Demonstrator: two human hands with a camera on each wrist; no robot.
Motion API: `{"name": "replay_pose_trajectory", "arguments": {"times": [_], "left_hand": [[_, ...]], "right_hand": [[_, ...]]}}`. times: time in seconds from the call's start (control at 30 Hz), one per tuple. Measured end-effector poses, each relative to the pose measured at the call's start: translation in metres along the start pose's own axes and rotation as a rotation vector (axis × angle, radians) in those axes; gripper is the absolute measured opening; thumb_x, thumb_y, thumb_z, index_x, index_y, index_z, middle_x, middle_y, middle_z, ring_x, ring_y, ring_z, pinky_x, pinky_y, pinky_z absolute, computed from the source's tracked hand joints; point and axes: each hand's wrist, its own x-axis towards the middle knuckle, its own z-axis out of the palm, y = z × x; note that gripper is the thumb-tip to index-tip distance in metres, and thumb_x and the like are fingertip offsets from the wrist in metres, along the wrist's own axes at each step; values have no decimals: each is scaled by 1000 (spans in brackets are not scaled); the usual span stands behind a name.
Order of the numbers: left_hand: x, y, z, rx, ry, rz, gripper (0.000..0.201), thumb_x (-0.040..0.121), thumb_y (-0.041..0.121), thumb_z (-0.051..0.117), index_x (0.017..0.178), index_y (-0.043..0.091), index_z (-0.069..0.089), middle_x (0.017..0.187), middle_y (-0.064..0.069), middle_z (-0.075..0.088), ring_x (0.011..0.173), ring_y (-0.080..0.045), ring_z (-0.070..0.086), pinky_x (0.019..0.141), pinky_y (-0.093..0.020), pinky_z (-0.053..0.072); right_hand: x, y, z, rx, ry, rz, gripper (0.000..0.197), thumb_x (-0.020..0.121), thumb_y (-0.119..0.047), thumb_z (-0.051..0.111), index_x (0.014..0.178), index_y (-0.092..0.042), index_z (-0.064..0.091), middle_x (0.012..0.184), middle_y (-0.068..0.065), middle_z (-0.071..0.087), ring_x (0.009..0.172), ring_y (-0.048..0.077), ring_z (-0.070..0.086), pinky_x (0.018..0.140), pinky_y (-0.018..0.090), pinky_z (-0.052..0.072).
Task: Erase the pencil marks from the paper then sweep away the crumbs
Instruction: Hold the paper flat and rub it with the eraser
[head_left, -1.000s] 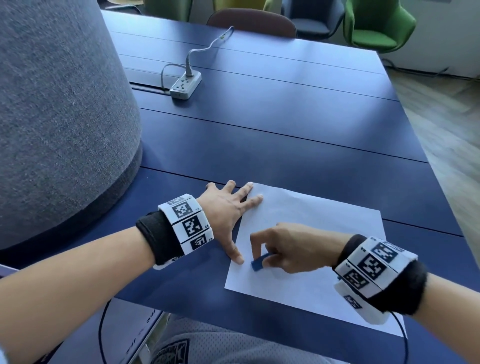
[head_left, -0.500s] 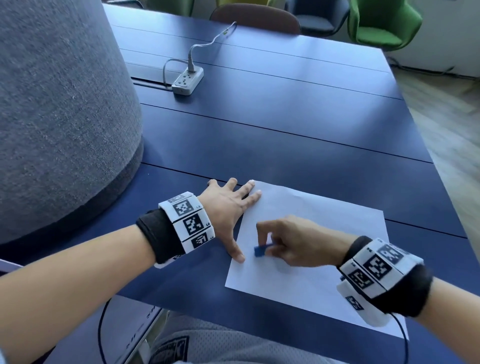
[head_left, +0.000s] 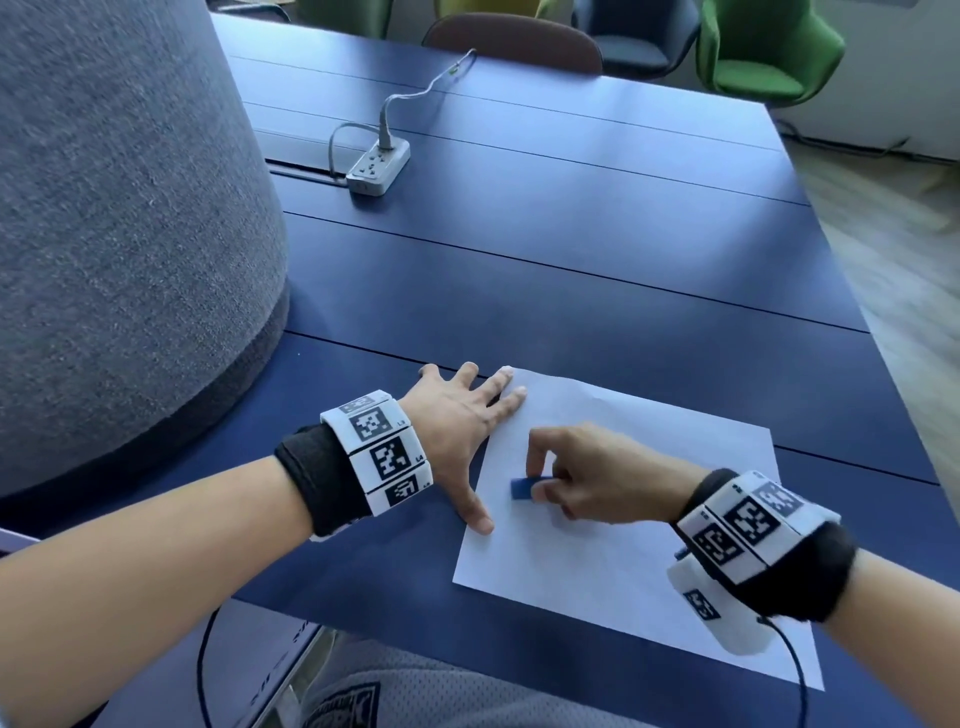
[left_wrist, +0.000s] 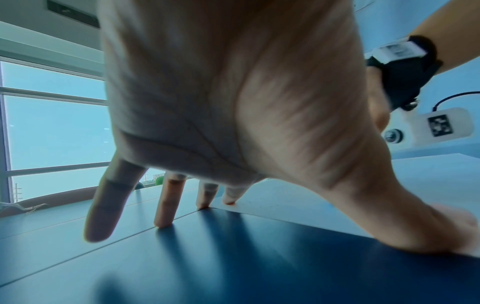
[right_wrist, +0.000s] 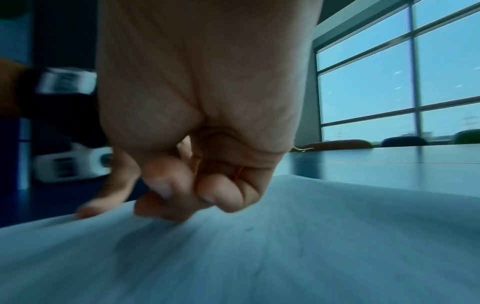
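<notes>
A white sheet of paper (head_left: 623, 545) lies near the front edge of the dark blue table (head_left: 571, 270). My left hand (head_left: 462, 431) is spread flat at the sheet's left edge, with thumb and two fingertips pressing on the paper (left_wrist: 298, 203). My right hand (head_left: 582, 478) pinches a small blue eraser (head_left: 521, 488) and holds it down on the sheet, close to the left thumb. In the right wrist view the curled fingers (right_wrist: 182, 191) hide the eraser above the blurred paper (right_wrist: 311, 236). I cannot make out pencil marks or crumbs.
A big grey fabric-covered cylinder (head_left: 114, 234) stands on the table's left side. A white power strip (head_left: 378, 167) with its cable lies further back. Chairs, one of them green (head_left: 763, 52), stand behind the table. Wooden floor (head_left: 893, 249) shows to the right.
My right hand has slid the eraser a little up the sheet and back towards the right, in short strokes. The left hand has stayed pressed on the paper's edge.
</notes>
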Motion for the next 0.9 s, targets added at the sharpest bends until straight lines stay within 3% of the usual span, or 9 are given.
{"name": "replay_pose_trajectory", "arguments": {"times": [0.07, 0.23, 0.3, 0.4, 0.47, 0.6, 0.77, 0.83, 0.9], "left_hand": [[1, -1, 0, 0, 5, 3, 146, 49, 89, 65, 155, 23, -11, 163, 1, -12, 140, -31, 14, 101, -47, 29], [0, -1, 2, -8, 21, 1, 146, 48, 90, 64, 155, 23, -9, 163, 3, -9, 139, -30, 16, 99, -49, 29], [0, -2, 1, -9, 20, -2, 146, 48, 90, 65, 155, 24, -10, 163, 3, -10, 140, -30, 15, 102, -51, 27], [0, -1, 0, -5, 8, -8, 147, 49, 90, 65, 155, 23, -12, 163, 4, -12, 142, -31, 12, 105, -54, 23], [-1, -2, 0, -6, 2, -7, 146, 49, 90, 64, 155, 24, -12, 163, 4, -13, 141, -31, 12, 104, -56, 23], [-2, -3, 3, -54, 5, -5, 146, 48, 90, 65, 155, 26, -13, 162, 9, -15, 139, -28, 13, 99, -61, 31], [-3, -3, 2, -79, -14, -2, 145, 50, 87, 67, 155, 27, -13, 161, 9, -19, 142, -30, 7, 96, -58, 39], [-3, -3, 1, -80, -21, 0, 145, 50, 87, 67, 155, 27, -13, 161, 9, -18, 141, -29, 8, 96, -57, 40], [-2, -4, 2, -80, -21, 2, 145, 50, 87, 67, 155, 26, -13, 161, 9, -18, 141, -28, 8, 97, -56, 40]], "right_hand": [[15, 8, -8, 55, 100, 73, 9, 88, -24, 61, 92, -23, 53, 61, -13, 53, 52, 5, 50, 53, 23, 40], [34, 26, -16, 75, 254, 128, 9, 87, -26, 61, 93, -28, 54, 64, -10, 57, 69, 19, 56, 75, 35, 52], [30, 22, -12, 99, 222, 94, 7, 88, -23, 60, 91, -26, 54, 59, -7, 59, 59, 15, 57, 67, 32, 53], [21, 11, -9, 166, 24, 62, 4, 91, -19, 57, 92, -22, 55, 56, 0, 62, 41, 13, 49, 41, 23, 43], [27, 14, -16, 139, 76, 97, 4, 90, -22, 58, 93, -23, 55, 58, -1, 63, 41, 13, 49, 41, 22, 41], [40, 26, -26, 108, 240, 146, 7, 90, -24, 58, 96, -24, 55, 62, -8, 57, 50, 5, 50, 59, 30, 46], [22, 15, -11, 231, -21, 55, 7, 92, -13, 55, 95, -19, 56, 57, 1, 52, 36, 5, 42, 40, 20, 40], [31, 25, -18, 164, 117, 97, 6, 90, -19, 58, 93, -24, 57, 62, -3, 55, 44, 3, 47, 49, 23, 46], [38, 37, -24, 136, 228, 157, 7, 89, -26, 59, 93, -29, 54, 69, -5, 57, 63, 10, 53, 68, 32, 51]]}}
